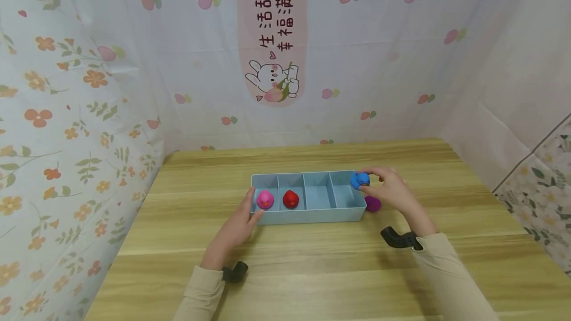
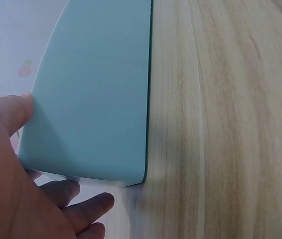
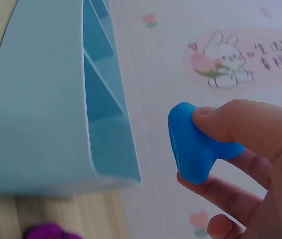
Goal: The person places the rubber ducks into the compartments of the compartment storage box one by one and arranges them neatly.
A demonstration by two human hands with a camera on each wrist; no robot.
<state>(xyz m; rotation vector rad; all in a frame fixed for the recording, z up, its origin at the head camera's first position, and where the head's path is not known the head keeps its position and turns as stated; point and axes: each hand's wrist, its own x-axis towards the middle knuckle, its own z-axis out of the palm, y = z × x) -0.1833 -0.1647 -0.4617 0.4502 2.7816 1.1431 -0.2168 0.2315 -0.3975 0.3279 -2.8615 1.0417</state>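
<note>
A light blue box [image 1: 312, 217] with a row of compartments lies lengthwise on the table. A pink rubber duck [image 1: 265, 199] sits in its leftmost compartment, and a red rubber duck [image 1: 291, 199] in the one beside it. My left hand [image 1: 236, 224] holds the box's left end, thumb at the front rim [image 2: 29, 119] and fingers along the end wall. Above the rightmost compartment's right edge, my right hand [image 1: 390, 189] pinches a blue rubber duck [image 1: 359, 180] between thumb and fingers. The right wrist view shows the blue duck [image 3: 191, 144] held above rim height.
A purple toy [image 1: 373, 204] lies on the wooden table [image 1: 303, 266] just off the box's right end, partly under the right hand. Patterned cloth [image 1: 200, 88] hangs behind the table and along both sides. Each wrist wears a black camera mount [image 1: 399, 239].
</note>
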